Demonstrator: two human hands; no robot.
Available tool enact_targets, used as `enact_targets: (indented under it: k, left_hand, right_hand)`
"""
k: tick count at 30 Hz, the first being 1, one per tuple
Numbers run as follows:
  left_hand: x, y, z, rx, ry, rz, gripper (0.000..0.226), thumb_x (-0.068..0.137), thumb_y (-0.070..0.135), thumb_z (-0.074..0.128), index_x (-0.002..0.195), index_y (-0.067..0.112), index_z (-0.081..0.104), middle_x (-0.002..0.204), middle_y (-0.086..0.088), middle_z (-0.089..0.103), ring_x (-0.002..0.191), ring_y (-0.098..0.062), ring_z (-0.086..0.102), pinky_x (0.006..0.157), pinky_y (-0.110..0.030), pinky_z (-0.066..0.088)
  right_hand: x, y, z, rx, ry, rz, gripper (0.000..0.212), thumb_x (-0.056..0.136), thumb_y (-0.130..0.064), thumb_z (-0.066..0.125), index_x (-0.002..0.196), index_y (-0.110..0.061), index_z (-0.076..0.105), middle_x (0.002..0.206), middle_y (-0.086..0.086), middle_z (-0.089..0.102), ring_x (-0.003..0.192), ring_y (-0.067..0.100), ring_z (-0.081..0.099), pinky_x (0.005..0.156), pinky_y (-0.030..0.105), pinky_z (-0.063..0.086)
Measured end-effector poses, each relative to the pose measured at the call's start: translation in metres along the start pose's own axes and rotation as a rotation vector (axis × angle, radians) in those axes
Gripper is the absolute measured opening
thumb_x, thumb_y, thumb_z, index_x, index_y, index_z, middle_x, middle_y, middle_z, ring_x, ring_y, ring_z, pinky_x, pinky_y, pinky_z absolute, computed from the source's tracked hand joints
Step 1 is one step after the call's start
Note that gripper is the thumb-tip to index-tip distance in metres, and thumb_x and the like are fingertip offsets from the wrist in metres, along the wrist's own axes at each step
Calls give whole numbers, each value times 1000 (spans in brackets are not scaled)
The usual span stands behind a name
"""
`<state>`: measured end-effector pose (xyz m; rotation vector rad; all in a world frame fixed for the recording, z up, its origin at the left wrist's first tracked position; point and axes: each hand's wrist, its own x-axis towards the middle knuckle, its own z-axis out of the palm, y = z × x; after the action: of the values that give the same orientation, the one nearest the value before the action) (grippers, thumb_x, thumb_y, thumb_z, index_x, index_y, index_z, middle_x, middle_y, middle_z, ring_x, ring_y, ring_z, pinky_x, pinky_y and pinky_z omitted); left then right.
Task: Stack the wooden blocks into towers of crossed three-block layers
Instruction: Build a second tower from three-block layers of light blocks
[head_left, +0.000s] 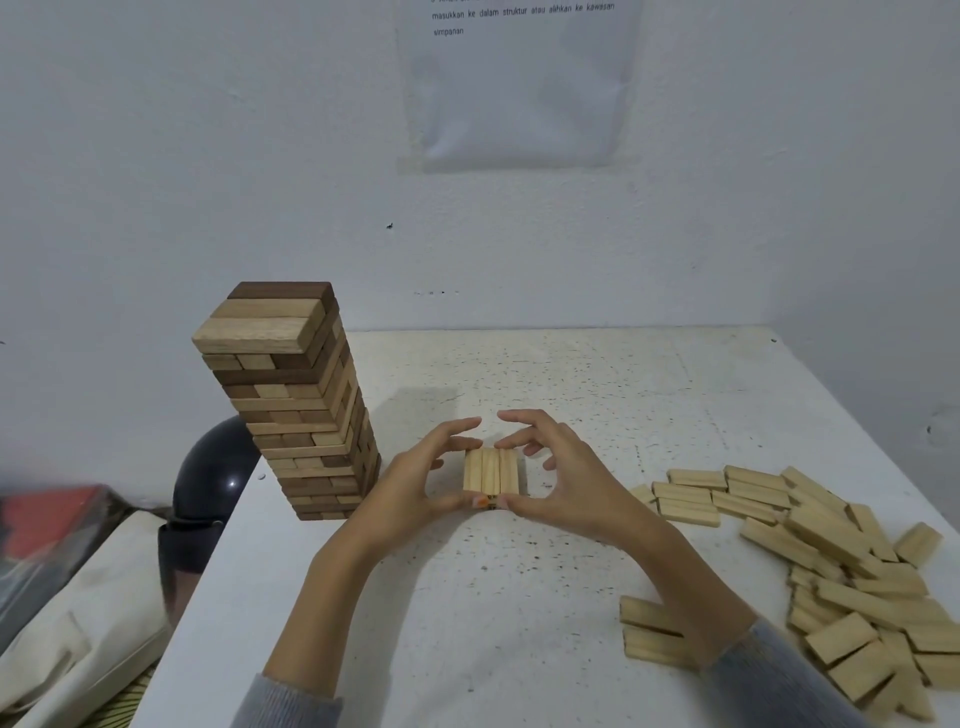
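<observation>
A layer of three pale wooden blocks lies side by side on the white table, long sides running away from me. My left hand cups its left side, thumb against the near end, fingers curled above the far end. My right hand mirrors it on the right, thumb at the near end. A tall finished tower of mixed light and dark blocks stands to the left near the table edge. A loose pile of pale blocks lies on the right.
Two blocks lie by my right forearm. A black helmet and a cream cloth bag sit off the table's left edge. The wall stands close behind, with a paper sheet taped on it.
</observation>
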<state>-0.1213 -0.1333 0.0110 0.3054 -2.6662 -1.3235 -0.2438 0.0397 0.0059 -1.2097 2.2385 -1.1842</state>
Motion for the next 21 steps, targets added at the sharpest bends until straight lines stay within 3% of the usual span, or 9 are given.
enact_targets:
  k: [21]
  left_hand:
    - [6, 6, -7, -13, -96, -9, 72, 77, 24, 79, 138, 35, 41, 122, 17, 58, 119, 8, 47, 102, -21, 37]
  right_hand:
    - [4, -1, -2, 21, -48, 37, 77, 72, -29, 83, 133, -44, 38, 116, -23, 56, 111, 1, 48, 86, 21, 37]
